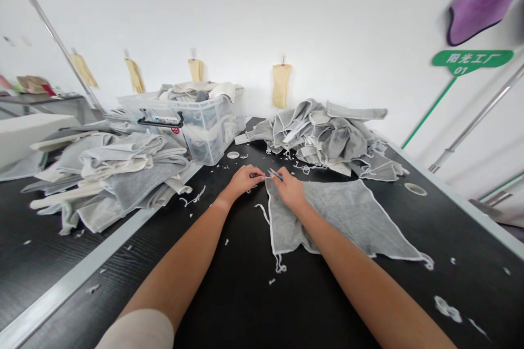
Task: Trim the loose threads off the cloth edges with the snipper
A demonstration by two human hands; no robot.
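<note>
A grey cloth (344, 212) with white edging lies spread on the black table (245, 294), loose threads trailing from its corners. At its upper left corner, my right hand (290, 188) is closed around small scissors (275, 174), whose tips point up and left toward the edge. Just left of that corner, my left hand (242, 181) pinches what looks like a white thread running from the cloth; the thread is mostly hidden by the fingers.
Grey cloths are heaped at the left (118, 174) and at the back right (331, 133). Behind the left heap stands a clear plastic box (208, 131) filled with cloths. Tape rolls (415, 189) and thread scraps (447, 308) lie on the table. Yellow gloves (281, 85) hang on the wall.
</note>
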